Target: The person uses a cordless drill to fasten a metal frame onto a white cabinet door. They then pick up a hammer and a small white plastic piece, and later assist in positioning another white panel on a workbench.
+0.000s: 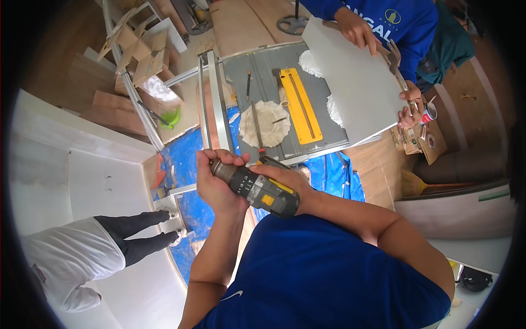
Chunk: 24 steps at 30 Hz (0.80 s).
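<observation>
In front of my chest I hold a grey and black cordless drill [257,192] with yellow details. My left hand [215,186] is closed around the chuck at its front end. My right hand [287,178] wraps the grip, which is mostly hidden behind the drill body. Beyond the drill is a worktable [246,60] with a grey top. On it lie a yellow slotted plate [300,107], a pencil [249,83] and a thin dark metal strip [256,127] across a round whitish pad [274,123].
At the far right a co-worker's hands [359,30] hold a white panel [356,82] and a hammer [393,57]. Another person [71,260] in a white shirt stands at left. Metal rails [216,104], a blue tarp [189,159] and cardboard boxes [150,66] lie around the table.
</observation>
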Tool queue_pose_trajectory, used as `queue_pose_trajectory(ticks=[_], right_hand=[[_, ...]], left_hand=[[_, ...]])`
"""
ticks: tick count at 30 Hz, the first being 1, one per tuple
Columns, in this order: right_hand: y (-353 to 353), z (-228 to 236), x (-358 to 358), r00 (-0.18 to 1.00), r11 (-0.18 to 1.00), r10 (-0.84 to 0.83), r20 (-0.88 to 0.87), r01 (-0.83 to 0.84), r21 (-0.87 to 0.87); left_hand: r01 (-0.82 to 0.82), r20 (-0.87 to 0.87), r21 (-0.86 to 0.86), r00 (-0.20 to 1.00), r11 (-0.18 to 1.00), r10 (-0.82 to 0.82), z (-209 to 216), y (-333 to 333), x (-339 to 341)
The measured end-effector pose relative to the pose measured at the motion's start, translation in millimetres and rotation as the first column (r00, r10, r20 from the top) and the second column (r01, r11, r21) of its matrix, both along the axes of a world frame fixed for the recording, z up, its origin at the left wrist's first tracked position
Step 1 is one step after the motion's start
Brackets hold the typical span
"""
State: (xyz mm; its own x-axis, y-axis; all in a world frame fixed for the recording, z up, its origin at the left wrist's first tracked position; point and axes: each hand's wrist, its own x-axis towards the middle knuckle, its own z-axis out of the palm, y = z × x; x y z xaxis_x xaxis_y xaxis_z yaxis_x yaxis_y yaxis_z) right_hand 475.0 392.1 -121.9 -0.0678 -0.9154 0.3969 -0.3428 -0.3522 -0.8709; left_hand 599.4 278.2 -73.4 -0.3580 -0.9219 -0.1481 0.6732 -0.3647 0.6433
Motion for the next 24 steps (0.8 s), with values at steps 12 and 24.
queue_pose_trajectory(ticks=[12,24], right_hand=[[-2.2,-10.6,-2.7,0.988,0.996,-0.011,-0.157,-0.002,-0.085],[11.6,-10.3,-58.6,0.786,0.988,-0.155,-0.598,0.128,-0.088]], left_hand=[[0.071,0.085,0.119,0.993,0.99,-0.082,-3.4,-3.5,3.3],[0.199,0.145,0.164,0.964,0.966,-0.223,-39.8,-12.5,-49.7]])
